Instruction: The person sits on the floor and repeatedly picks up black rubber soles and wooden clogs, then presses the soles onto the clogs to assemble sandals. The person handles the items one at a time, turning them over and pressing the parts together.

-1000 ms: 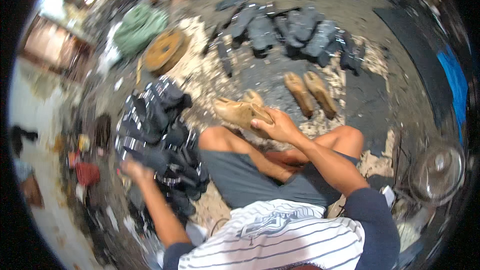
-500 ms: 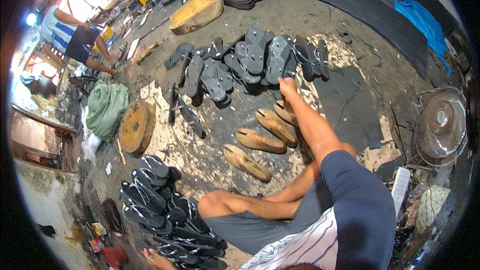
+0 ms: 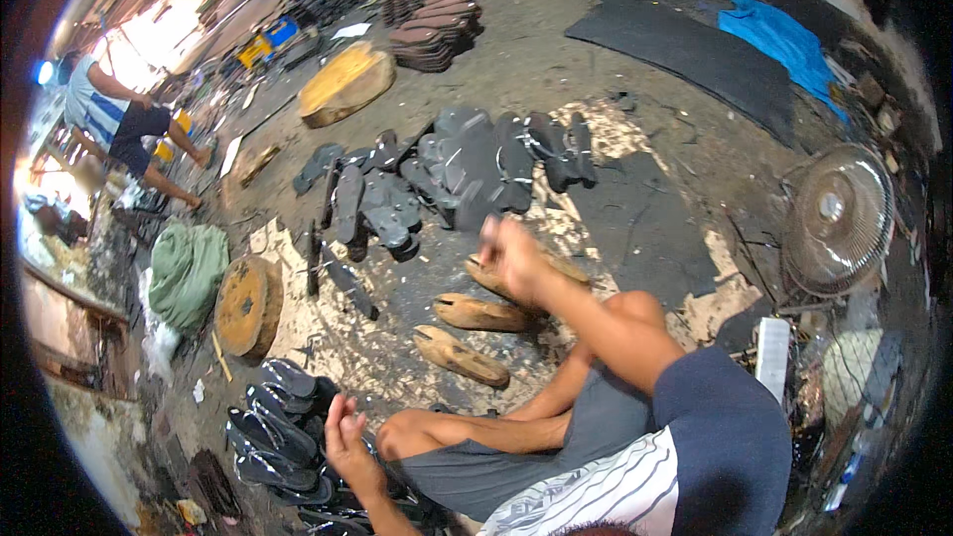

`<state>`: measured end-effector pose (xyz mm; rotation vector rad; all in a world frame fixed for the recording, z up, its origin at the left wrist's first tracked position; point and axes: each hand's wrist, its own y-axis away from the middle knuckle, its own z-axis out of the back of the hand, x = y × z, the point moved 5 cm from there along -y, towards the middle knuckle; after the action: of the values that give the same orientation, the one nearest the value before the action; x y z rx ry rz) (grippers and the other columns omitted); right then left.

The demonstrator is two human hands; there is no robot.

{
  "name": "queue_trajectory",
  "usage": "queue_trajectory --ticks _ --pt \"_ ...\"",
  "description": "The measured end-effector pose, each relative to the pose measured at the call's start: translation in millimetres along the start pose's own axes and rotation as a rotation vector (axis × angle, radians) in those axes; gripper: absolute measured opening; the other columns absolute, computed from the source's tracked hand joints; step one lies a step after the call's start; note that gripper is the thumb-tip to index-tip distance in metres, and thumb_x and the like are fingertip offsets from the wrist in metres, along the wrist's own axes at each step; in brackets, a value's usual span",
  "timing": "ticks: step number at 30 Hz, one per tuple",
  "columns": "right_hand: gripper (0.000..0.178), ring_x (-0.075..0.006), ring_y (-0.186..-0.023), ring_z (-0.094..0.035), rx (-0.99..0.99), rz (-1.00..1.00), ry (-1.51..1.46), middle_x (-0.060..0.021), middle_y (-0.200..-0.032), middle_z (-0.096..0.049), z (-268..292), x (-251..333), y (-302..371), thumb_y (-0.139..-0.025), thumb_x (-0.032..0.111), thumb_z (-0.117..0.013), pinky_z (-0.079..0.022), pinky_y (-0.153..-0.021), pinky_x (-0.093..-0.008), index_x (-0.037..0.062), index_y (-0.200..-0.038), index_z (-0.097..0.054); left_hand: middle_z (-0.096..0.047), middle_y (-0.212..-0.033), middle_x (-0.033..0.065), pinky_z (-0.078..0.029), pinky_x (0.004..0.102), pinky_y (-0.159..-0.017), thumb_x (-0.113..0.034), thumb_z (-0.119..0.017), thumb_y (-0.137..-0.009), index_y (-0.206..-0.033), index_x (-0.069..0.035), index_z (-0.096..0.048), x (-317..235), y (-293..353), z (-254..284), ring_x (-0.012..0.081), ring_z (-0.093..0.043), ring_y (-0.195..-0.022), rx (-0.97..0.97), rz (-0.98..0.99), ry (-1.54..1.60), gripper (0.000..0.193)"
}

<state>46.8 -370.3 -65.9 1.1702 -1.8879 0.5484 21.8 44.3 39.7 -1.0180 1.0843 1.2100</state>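
Down low, my left hand (image 3: pixel 347 442) was raised with its fingers loosely curled and nothing in it, hovering just above a stack of dark sandals (image 3: pixel 273 417) at my left knee. My right hand (image 3: pixel 511 253) was stretched forward and blurred, so I could not tell whether it was open or closed; it sat over the far end of one wooden shoe last (image 3: pixel 541 273), near the front edge of a spread of dark sandals (image 3: pixel 452 174) laid on the dirty floor. Two more wooden lasts (image 3: pixel 481 314) lay side by side between my bent legs and that hand. Further left sat a round wooden block (image 3: pixel 248 306) on its edge beside a green bundle of cloth (image 3: pixel 187 273). To my right stood a round fan (image 3: pixel 837 218). Far off at upper left, another person (image 3: pixel 119 124) sat bent over.
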Motion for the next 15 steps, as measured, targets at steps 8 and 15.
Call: queue_trajectory --ticks 8,15 --pt "0.041 -0.0122 -0.087 -0.058 0.669 -0.255 0.572 -0.0057 -0.096 -0.061 -37.4 -44.1 249.9 -0.101 0.037 -0.059 -0.049 -0.078 -0.0292 0.0048 -0.125 -0.053 -0.057 -0.134 0.0127 -0.053 0.0247 -0.080 -0.014 -0.063 -0.097 -0.144 -0.009 -0.050 -12.8 11.9 -87.0 0.0177 -0.054 -0.117 0.166 -0.224 -0.199 0.049" --pt "0.059 -0.0146 -0.092 -0.060 0.559 -0.084 0.643 -0.0072 -0.094 -0.066 -72.0 -9.4 225.4 -0.090 0.049 -0.071 -0.051 -0.081 -0.0302 -0.0001 -0.121 -0.062 -0.072 -0.101 0.0012 -0.051 0.0249 -0.078 -0.010 -0.076 -0.087 -0.121 -0.011 -0.071 5.6 119.0 -84.5 0.0098 -0.064 -0.088 0.388 -0.197 -0.169 0.035"
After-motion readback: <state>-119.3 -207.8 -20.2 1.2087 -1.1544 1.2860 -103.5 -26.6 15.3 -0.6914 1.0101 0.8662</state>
